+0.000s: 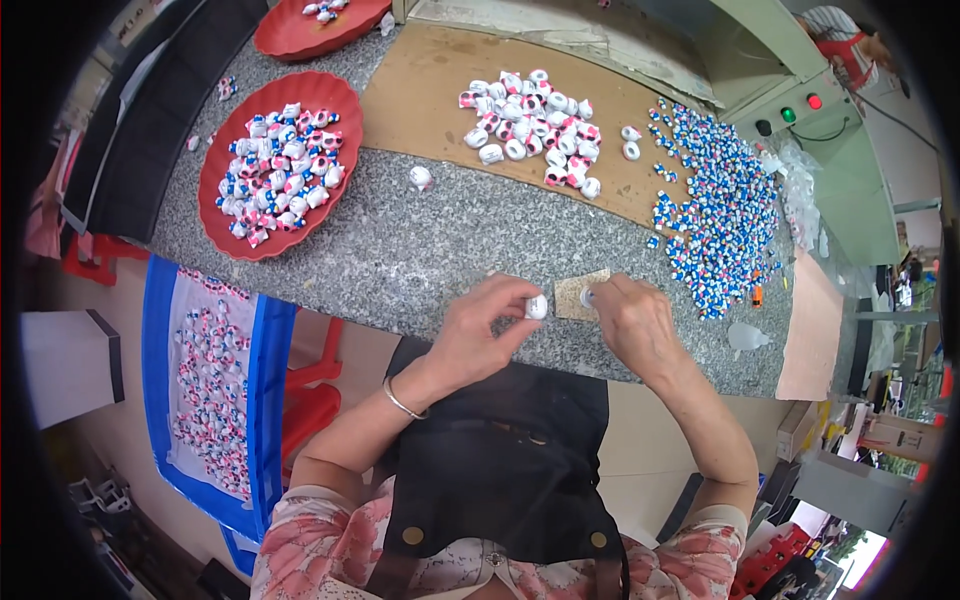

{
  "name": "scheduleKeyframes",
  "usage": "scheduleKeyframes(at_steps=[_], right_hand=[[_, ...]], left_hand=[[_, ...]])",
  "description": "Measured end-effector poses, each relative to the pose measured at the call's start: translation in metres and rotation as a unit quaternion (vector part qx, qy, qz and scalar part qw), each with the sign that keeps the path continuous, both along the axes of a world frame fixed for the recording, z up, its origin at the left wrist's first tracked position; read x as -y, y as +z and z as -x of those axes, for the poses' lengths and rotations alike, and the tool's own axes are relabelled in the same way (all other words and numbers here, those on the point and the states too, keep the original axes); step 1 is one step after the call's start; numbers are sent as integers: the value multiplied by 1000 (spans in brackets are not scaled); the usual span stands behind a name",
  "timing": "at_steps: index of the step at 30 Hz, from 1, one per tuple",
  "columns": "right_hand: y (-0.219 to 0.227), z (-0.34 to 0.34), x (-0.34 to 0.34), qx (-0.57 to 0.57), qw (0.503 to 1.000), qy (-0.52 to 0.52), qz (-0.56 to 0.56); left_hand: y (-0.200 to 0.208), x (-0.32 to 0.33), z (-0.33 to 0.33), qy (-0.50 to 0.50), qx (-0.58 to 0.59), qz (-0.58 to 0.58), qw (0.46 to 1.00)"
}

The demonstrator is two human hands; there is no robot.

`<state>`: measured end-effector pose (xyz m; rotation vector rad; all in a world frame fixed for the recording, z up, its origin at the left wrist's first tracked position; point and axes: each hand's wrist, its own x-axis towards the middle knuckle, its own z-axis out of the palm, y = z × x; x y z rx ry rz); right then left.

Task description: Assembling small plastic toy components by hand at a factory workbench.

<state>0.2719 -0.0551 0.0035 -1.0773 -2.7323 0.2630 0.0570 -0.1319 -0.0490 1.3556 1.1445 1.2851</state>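
Left hand (472,328) pinches white piece (536,307); right hand (638,322), three o'clock, fingers bunched at tan card (571,290), grip unclear; likely single-piece handwork; next calls for steady left pinch.

Factory workshop: indicator-lit green machine (855,170), heaped small parts (720,200), blue crate (264,420).

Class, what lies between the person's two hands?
In the head view: the white piece the left hand pinches, then a tan pad the right hand partly covers.
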Motion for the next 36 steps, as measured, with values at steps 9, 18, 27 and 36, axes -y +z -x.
scheduleKeyframes(at_steps=[9, 18, 27, 36], right_hand=[[5, -3, 24, -330, 832, -244, 374], [20, -4, 35, -288, 902, -120, 299], [21, 5, 43, -269, 930, -63, 243], [3, -21, -29, -222, 961, -144, 85]], left_hand=[[-5, -9, -25, 7, -6, -61, 998], [1, -15, -13, -204, 157, 101, 961], [9, -8, -4, -246, 167, 173, 939], [32, -5, 100, 20, 57, 49, 997]])
